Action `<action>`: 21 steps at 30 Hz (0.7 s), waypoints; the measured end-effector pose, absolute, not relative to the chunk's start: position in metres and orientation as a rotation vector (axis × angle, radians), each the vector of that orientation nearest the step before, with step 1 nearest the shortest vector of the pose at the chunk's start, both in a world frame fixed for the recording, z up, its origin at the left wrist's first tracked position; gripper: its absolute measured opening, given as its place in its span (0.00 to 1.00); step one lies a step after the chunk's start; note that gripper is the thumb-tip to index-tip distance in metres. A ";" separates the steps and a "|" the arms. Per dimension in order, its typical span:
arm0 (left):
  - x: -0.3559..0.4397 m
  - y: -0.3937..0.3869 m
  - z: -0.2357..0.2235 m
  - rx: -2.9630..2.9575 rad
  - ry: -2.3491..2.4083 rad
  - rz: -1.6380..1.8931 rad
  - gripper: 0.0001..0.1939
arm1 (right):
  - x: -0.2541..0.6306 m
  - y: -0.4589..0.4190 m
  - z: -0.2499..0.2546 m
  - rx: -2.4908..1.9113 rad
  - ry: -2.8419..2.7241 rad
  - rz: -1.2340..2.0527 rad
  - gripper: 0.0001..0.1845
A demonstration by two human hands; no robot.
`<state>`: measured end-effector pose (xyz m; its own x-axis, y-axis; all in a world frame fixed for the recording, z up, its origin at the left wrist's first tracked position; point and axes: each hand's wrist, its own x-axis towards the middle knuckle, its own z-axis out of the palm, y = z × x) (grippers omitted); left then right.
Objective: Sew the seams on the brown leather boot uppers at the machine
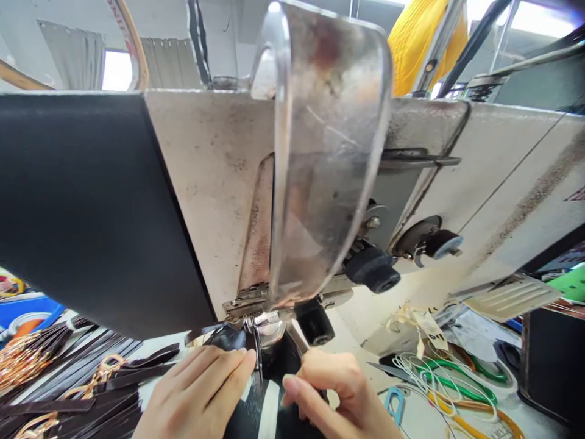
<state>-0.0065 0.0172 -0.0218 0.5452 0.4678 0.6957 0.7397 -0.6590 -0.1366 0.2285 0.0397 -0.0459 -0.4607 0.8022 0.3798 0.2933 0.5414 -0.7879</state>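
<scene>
Black piece [281, 366] with white strip [269, 411] lies under the sewing machine [210, 152]. Left hand [196, 390] below the machine, fingers extended, flat on the piece, not clenched. Right hand [331, 390], also below the machine, fingers curled by the strip; can't tell if grasping. Dark straps [123, 402] lower left of machine; green-handled scissors [475, 393] lower right, white cord [414, 375] tangled over them.

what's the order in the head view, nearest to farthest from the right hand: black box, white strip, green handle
1. White strip, just left of the right hand.
2. Green handle, off to the right.
3. Black box, farther right, at the picture's edge.
</scene>
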 end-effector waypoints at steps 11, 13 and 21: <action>-0.026 0.028 -0.015 -2.496 -0.964 -0.817 0.16 | 0.181 0.056 -0.036 -0.902 -1.431 1.545 0.15; -0.027 0.029 -0.017 -2.500 -0.980 -0.885 0.15 | 0.178 0.053 -0.040 -0.904 -1.342 1.558 0.15; -0.007 0.028 -0.017 -2.365 -1.434 -1.249 0.08 | 0.180 0.046 -0.047 -0.940 -1.392 1.374 0.17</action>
<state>-0.0075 0.0283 -0.0173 0.2170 0.6905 0.6900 0.7783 -0.5490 0.3047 0.1802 0.0460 -0.0469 -0.2702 0.9575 0.1009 -0.0886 0.0796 -0.9929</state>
